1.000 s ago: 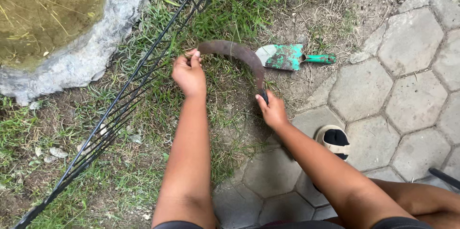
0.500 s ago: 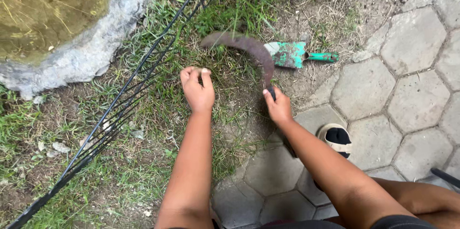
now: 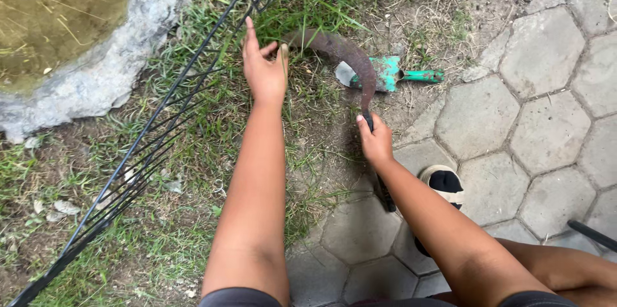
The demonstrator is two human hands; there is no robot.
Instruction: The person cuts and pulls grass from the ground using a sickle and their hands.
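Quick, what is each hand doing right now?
Left hand: open, fingers spread, over the grass.
Right hand: closed on the rusty sickle.

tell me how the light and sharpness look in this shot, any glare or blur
Head view: soft, even daylight, no hard shadows; mild sheen on the murky water; left hand, right hand and rusty sickle all sharp; slight wide-angle stretch at the edges.

Right hand grips sickle (rusty, seemingly).

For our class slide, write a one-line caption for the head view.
Right hand grips a rusty sickle over grass; left hand open by its tip.
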